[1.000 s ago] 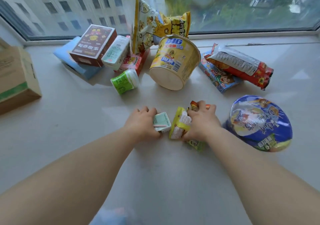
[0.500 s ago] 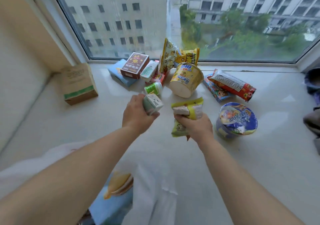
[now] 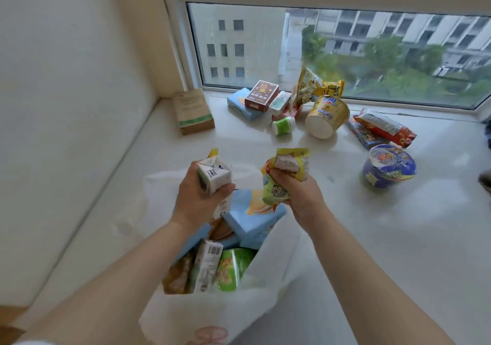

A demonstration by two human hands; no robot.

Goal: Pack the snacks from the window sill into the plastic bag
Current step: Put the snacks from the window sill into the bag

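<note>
Pale stone window sill (image 3: pixel 398 238) runs under a wide window (image 3: pixel 345 52) showing buildings and trees, with a cream wall to my left. Both my hands are raised above the open white plastic bag (image 3: pixel 212 310), which sits on the sill directly below them.

Left hand (image 3: pixel 198 198): fingers wrapped around a small white carton (image 3: pixel 214 176), held upright over the bag mouth.

Right hand (image 3: pixel 297 193): closed tightly on a bunch of yellow-green snack packets (image 3: pixel 285 174) — how many I cannot tell.

Bag contents, visible through the opening: light blue boxes (image 3: pixel 252 217), a white packet with a barcode (image 3: pixel 208 265), a green packet (image 3: pixel 231 267) and a brownish packet (image 3: pixel 179 275).

Items on the sill near the glass:
- brown cardboard box (image 3: pixel 194 112), standing at the left corner;
- dark red box (image 3: pixel 261 96) lying on a blue box (image 3: pixel 239 105);
- small green-and-white cup (image 3: pixel 283 125) on its side;
- yellow noodle tub (image 3: pixel 326 116), tipped over, with a yellow chip bag (image 3: pixel 316 87) behind it;
- red-and-silver packet (image 3: pixel 385 127) on a flat blue pack;
- blue noodle bowl (image 3: pixel 389 168) — standing apart at the right.
</note>
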